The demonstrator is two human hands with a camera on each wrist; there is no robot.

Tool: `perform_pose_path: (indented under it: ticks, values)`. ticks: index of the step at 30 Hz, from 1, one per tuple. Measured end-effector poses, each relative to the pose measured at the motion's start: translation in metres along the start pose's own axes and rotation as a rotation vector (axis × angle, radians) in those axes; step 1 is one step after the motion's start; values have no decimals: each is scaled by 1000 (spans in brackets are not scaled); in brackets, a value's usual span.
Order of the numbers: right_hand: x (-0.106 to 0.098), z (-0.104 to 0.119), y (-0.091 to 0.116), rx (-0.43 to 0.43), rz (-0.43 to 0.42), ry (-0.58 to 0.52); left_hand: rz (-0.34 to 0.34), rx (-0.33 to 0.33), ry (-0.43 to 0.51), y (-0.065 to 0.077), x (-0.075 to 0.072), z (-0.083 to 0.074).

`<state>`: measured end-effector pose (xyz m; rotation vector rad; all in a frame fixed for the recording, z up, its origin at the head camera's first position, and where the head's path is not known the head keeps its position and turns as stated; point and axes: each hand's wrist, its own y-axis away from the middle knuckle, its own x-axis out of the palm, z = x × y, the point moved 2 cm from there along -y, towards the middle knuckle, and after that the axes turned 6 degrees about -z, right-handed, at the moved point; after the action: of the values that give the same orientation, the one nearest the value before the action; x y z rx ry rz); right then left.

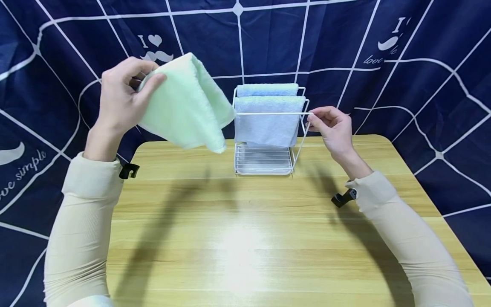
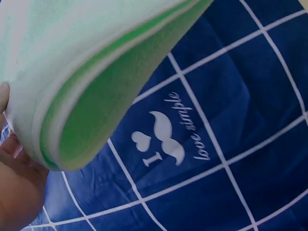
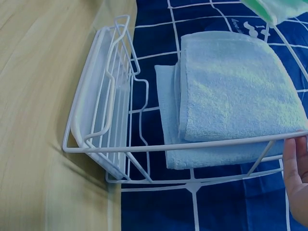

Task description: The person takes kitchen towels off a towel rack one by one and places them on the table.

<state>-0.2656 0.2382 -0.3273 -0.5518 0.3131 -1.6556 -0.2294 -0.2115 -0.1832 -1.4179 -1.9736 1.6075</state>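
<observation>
My left hand (image 1: 124, 96) pinches a folded pale green towel (image 1: 180, 102) at its edge, thumb in front, and holds it up left of a white wire rack (image 1: 303, 147). The towel's layers (image 2: 110, 91) fall open in a loop in the left wrist view. Two light blue towels (image 1: 268, 121) hang over the rack's rear and middle bars, one behind the other; the right wrist view shows the folded blue towel (image 3: 236, 86) close up. My right hand (image 1: 333, 128) pinches the rack's front bar at its upper right corner.
The rack stands at the back of a wooden table (image 1: 245, 238), with a white tray (image 1: 262, 168) under its wire base. Behind and beside the table hangs a dark blue curtain (image 1: 276, 38) with white lines. A black strap piece (image 1: 344, 198) juts from my right wrist.
</observation>
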Motion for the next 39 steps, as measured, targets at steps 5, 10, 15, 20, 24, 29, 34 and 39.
perform_pose_path:
  ticks: [5,10,15,20,24,29,34,39]
  values:
    - [0,0,0,-5,1,9,14,-19,-54,13,-4,9]
    - [0,0,0,-8,4,13,45,-30,-84,27,-8,19]
    - [-1,0,0,-16,6,25,93,-74,-100,41,-9,30]
    - [-1,0,-1,-20,8,32,141,-102,-129,56,-7,38]
    - [-1,0,0,-11,6,22,180,-104,-133,68,-4,44]
    - [-1,1,1,-8,9,15,206,-93,-111,82,0,49]
    - [0,1,1,-17,13,26,243,-67,-102,93,3,50]
    - [0,1,1,-25,14,29,280,-47,-114,103,4,49]
